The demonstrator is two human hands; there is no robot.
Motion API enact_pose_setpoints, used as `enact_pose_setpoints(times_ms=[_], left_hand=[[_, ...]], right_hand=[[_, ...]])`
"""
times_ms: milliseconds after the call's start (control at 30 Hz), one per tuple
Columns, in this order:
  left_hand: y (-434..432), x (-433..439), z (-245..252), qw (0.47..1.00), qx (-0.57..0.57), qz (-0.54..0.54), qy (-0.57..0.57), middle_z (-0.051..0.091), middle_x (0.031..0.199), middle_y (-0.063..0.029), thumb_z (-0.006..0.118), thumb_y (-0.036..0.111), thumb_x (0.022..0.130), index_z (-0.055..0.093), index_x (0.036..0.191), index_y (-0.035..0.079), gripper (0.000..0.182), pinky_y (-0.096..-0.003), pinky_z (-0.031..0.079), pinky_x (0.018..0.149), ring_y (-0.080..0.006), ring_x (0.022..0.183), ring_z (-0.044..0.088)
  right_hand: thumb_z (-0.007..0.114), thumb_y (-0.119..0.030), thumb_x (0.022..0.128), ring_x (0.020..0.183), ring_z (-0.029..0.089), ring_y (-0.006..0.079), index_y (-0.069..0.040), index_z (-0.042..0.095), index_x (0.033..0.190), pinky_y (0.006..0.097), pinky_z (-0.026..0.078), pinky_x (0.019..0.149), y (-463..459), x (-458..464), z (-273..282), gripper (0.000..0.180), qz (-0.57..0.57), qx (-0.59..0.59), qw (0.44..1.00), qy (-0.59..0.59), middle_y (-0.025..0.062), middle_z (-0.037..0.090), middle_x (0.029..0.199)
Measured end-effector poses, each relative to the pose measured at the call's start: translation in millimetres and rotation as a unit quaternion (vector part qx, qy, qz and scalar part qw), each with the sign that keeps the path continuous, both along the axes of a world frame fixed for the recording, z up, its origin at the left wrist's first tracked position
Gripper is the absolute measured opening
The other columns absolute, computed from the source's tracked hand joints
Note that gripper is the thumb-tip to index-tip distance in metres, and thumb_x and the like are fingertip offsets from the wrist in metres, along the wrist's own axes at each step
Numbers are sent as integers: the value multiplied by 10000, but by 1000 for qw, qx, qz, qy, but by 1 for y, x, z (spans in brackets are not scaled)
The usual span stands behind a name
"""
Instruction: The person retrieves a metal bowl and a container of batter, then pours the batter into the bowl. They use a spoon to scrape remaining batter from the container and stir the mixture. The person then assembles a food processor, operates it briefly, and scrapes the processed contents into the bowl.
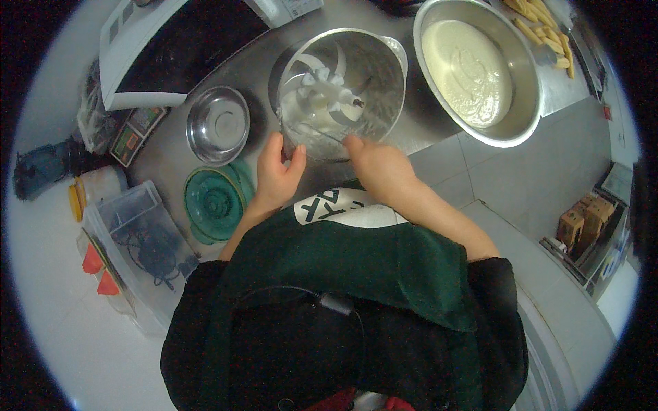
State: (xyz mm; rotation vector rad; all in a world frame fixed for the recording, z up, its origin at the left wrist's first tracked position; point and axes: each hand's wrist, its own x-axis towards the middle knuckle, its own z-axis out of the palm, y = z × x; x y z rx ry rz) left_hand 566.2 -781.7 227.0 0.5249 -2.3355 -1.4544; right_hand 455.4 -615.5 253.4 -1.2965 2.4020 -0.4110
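Note:
A metal mixing jar (396,85) with curved blades (342,64) inside stands before me on the steel worktop. White residue coats its hub, and some pale, wet matter lies at the bottom. My left hand (277,172) is at the jar's near-left rim, with the rim between thumb and fingers. In my right hand (383,167) is a thin metal utensil (326,134), perhaps a spoon, which reaches down into the jar. Its far end is hard to make out against the shiny wall. To the right, a large steel bowl (529,92) holds a smooth, pale yellow mixture (465,74).
A small steel bowl (218,126) and a green bowl (213,203) stand on the left. Beyond them are a digital scale (138,134) and a clear plastic bin (141,226) with dark cables. Yellow sticks of food (550,38) lie at the far right.

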Motion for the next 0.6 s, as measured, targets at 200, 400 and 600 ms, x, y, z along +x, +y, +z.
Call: enact_pose_setpoints(times_ms=[200,400,600], left_hand=[[1,0,-2,1000,17,3,-3,394,630,-70,598,76,778,405,732,4,211,-287,320,495,-135,557,379],[-1,0,-7,1000,25,-3,-1,385,621,-68,599,73,778,400,735,6,214,-286,318,492,-126,559,366],[-1,1,-6,1000,22,0,-4,377,612,-63,602,77,780,398,734,9,219,-284,317,492,-122,559,361]], right_hand=[[489,-71,770,624,628,314,-4,458,884,394,509,497,4,0,-4,136,9,13,1000,10,173,597,759],[476,-66,776,630,623,335,-16,463,914,416,501,492,4,0,-7,147,11,42,999,12,196,603,740],[458,-82,797,675,602,388,-23,474,949,478,483,575,7,-11,-1,164,-62,-47,991,-113,225,598,730]])
